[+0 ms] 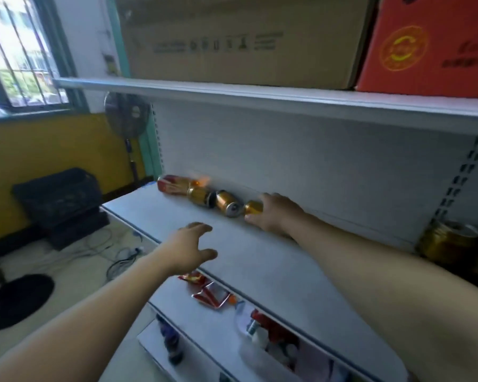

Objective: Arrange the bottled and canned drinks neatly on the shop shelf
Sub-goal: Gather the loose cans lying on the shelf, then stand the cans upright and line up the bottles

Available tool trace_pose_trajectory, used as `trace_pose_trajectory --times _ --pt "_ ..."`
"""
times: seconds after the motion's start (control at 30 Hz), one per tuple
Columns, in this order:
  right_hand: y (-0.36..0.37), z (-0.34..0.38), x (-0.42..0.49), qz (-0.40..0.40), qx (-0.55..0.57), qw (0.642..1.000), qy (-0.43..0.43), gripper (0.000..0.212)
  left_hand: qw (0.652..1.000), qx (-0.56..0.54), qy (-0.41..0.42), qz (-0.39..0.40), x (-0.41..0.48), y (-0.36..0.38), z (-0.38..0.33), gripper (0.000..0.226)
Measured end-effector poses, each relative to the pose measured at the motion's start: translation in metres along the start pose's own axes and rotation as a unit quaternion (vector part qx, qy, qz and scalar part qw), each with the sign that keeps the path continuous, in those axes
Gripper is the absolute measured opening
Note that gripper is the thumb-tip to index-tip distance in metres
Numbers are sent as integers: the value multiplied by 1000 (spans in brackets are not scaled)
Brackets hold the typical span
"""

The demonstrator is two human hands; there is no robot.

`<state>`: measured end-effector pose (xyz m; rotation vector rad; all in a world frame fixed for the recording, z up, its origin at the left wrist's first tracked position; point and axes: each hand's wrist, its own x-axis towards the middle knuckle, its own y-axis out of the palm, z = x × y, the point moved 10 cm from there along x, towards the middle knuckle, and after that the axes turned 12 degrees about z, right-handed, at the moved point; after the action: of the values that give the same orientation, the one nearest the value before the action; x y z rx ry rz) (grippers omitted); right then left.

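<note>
Shelf (260, 244) pale grey-white. End can (253, 208) gold; middle can (226, 204) gold, silver lid; third can (198, 195) gold. Carton (171, 184) red and white. Cardboard box (240, 37) plain brown, dark print; orange box (425, 45) with yellow round logo. Wall (53, 150) yellow. Crate (58, 197) black. Packs (211, 295) red and white.

Person recorded by two forearms only. The left forearm (94, 312) and right forearm (384, 271) were bare along their whole visible length. The left grip (189, 248) and right grip (273, 213) were likewise bare. Blur hid finer detail at nails and knuckles.
</note>
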<state>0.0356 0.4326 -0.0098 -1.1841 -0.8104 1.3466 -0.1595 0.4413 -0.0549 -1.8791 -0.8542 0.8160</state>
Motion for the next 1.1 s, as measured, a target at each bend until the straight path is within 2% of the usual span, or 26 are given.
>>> trace_pose_trajectory --times 0.07,0.2,0.37,0.53,0.6,0.7,0.8,0.87,0.9,0.97,1.03,1.1 --pt "5 29 24 3 3 1000 -9 67 1000 20 -1 10 4 -6 26 70" --pt "12 64 73 1 3 1000 -16 73 998 50 1 25 30 -16 67 70" --pt "29 73 143 13 -23 999 17 68 998 54 -7 29 83 -32 118 68" --pt "44 83 220 8 24 999 32 59 996 76 -3 48 144 -42 161 64" --pt "52 93 246 13 21 1000 19 62 995 81 -2 51 167 -51 177 64" --pt "60 101 275 -2 -42 999 16 70 996 87 7 16 202 -76 198 66" --pt "82 100 293 35 -124 990 55 94 992 126 29 -11 238 -98 214 74" --pt "91 103 296 36 -187 979 77 100 985 161 62 -22 265 -109 215 77" --pt "91 107 296 20 -212 974 84 96 983 167 79 -23 279 -113 215 78" --pt "90 120 290 -25 -227 969 90 76 980 174 98 -2 305 -112 219 85" --pt "95 129 279 -51 -194 974 102 58 971 215 105 28 323 -102 226 98" --pt "100 135 264 -63 -139 981 121 54 950 284 127 24 335 -96 227 107"
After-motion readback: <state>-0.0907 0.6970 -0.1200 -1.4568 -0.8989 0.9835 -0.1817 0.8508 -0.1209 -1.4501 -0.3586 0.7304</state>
